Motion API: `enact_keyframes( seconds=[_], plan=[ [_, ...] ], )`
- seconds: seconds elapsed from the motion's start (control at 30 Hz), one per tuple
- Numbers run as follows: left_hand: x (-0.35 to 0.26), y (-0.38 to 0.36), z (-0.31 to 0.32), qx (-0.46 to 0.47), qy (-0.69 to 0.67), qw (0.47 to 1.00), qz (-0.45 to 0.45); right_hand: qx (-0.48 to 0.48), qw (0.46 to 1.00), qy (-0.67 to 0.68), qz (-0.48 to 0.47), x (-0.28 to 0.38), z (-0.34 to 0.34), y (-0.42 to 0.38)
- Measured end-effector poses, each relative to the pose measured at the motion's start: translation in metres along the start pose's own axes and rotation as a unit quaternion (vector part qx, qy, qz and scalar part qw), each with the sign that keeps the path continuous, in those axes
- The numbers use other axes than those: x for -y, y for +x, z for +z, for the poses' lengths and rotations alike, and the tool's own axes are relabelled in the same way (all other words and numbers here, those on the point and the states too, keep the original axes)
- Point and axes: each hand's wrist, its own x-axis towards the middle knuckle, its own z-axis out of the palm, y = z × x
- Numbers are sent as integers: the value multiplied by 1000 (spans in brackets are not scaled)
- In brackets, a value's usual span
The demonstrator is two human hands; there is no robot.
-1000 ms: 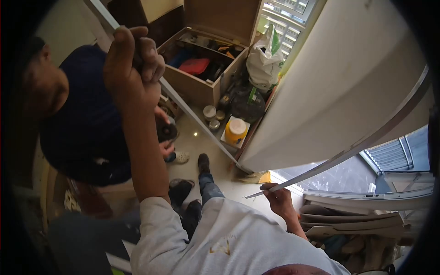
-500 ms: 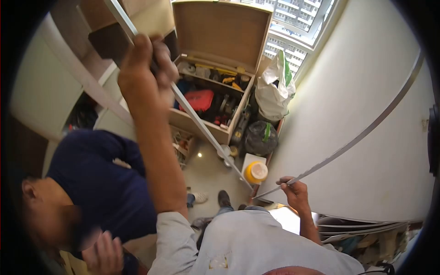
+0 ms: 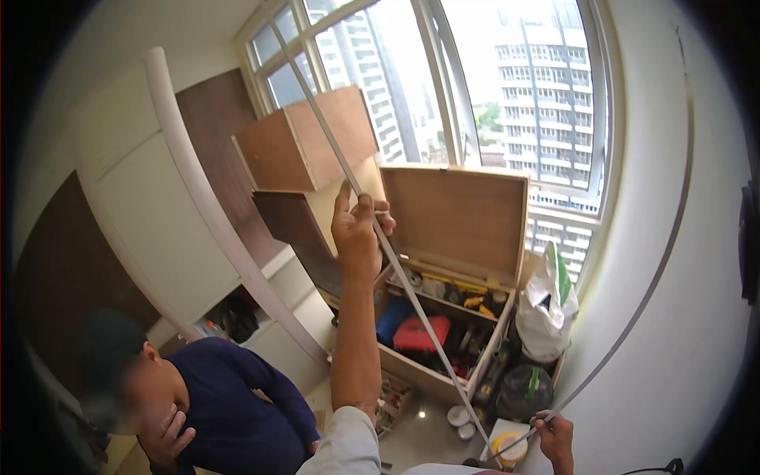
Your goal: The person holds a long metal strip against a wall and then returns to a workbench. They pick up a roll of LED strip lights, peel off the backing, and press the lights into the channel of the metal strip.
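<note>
My left hand (image 3: 360, 226) is raised in the middle of the view, its fingers and thumb around a long, thin, pale strip (image 3: 427, 324). The strip slants from the window at the upper left down to the floor at the lower right. Low on the right, my right hand (image 3: 554, 439) pinches a second narrow grey strip (image 3: 617, 348), which curves up along the white panel on the right. Near my right hand the lower ends of both strips come close together, beside a white and yellow tub (image 3: 511, 450). Whether they are joined cannot be made out.
An open wooden chest (image 3: 455, 226) holds tools and a red case (image 3: 421, 333). Beside it are a white bag (image 3: 546, 313) and a dark bag (image 3: 525, 393). A person in a dark blue top (image 3: 229, 404) is at the lower left. Tall windows stand behind.
The view has tilted up, showing more window. My left hand is now farther out, with its grip on the strip shifted. The other person's hand has moved up to their face.
</note>
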Motion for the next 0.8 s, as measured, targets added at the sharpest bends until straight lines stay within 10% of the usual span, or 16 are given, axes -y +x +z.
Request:
enact_keyframes(
  seconds=[0.07,0.8],
  plan=[
    [5,-11,3,-29,170,983,57,3,1000,2,-10,15,-3,15],
    [119,401,-70,-75,-90,992,56,-79,987,137,-10,192,51,86]
  ],
)
